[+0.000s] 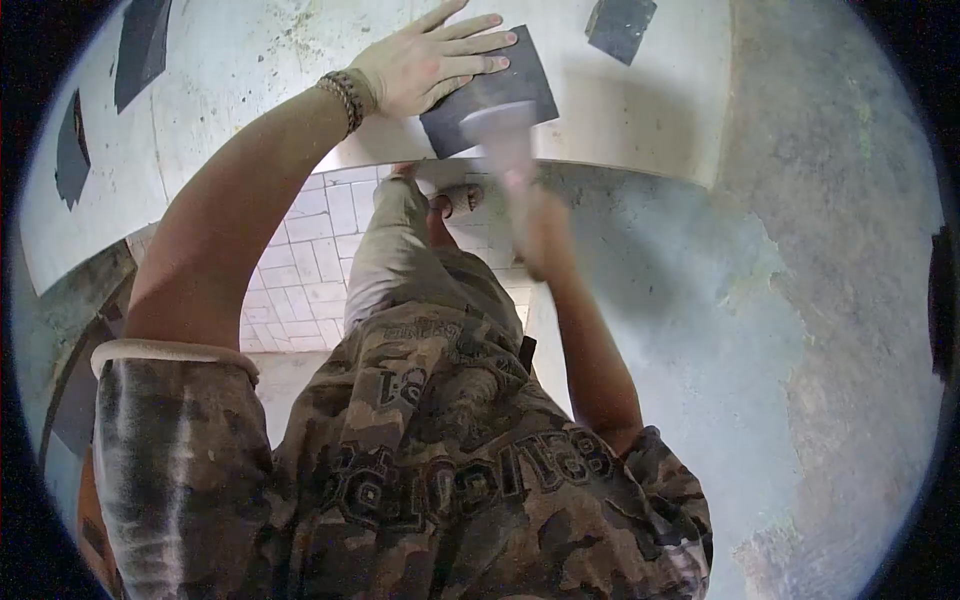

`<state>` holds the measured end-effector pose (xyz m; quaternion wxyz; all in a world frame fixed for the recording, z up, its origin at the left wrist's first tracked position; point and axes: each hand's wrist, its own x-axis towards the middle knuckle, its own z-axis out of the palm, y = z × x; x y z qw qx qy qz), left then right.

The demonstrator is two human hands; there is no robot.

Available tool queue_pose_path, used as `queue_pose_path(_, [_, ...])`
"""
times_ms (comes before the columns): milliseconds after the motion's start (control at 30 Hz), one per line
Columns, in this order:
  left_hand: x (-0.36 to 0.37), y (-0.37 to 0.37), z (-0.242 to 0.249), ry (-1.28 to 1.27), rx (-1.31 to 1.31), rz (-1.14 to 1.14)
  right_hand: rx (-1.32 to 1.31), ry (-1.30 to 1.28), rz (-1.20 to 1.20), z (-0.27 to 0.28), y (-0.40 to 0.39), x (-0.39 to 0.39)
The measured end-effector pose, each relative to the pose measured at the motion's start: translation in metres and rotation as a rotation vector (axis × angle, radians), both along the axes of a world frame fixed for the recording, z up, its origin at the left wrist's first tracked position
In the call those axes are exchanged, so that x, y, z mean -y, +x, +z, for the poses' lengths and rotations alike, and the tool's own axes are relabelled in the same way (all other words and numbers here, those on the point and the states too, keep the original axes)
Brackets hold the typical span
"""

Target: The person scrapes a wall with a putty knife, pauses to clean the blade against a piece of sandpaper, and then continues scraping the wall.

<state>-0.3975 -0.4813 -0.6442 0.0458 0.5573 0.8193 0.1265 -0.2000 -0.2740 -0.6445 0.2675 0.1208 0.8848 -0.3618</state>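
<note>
Fingers spread, my left hand (415, 70) lies flat with its fingertips on the upper left part of a dark grey, roughly square sheet (530, 80). This sheet rests on a pale tabletop (350, 25), close to the near edge. My right hand (547, 235), smeared by motion, is closed around the handle of a flat-headed spreading tool (505, 130). The tool's pale head flares out over the sheet's lower part. Blur hides whether the head touches the sheet, and its exact kind.
Other dark pieces lie on the tabletop: one piece (620, 28) at upper right, a long piece (142, 50) at upper left and a ragged piece (72, 155) at far left. Below are white floor tiles (300, 255) and a worn blue-grey surface (690, 330).
</note>
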Motion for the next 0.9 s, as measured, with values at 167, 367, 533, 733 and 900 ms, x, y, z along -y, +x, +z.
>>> queue_pose_path(167, [-0.001, 0.002, -0.003, 0.043, -0.031, 0.036, -0.004, 0.098, 0.154, 0.013, -0.012, -0.005])
queue_pose_path(367, [-0.004, -0.003, 0.0, 0.06, 0.0, 0.02, -0.198, 0.021, -0.003, -0.005, 0.017, 0.019])
queue_pose_path(533, [-0.003, 0.002, -0.002, 0.04, -0.052, 0.036, 0.065, -0.064, -0.088, 0.018, -0.017, -0.002])
queue_pose_path(733, [-0.002, 0.0, 0.003, -0.014, -0.038, 0.027, 0.052, -0.049, -0.01, 0.033, -0.017, 0.001])
queue_pose_path(900, [-0.002, -0.001, -0.002, 0.013, -0.041, 0.018, -0.016, -0.038, -0.121, 0.017, 0.004, 0.02])
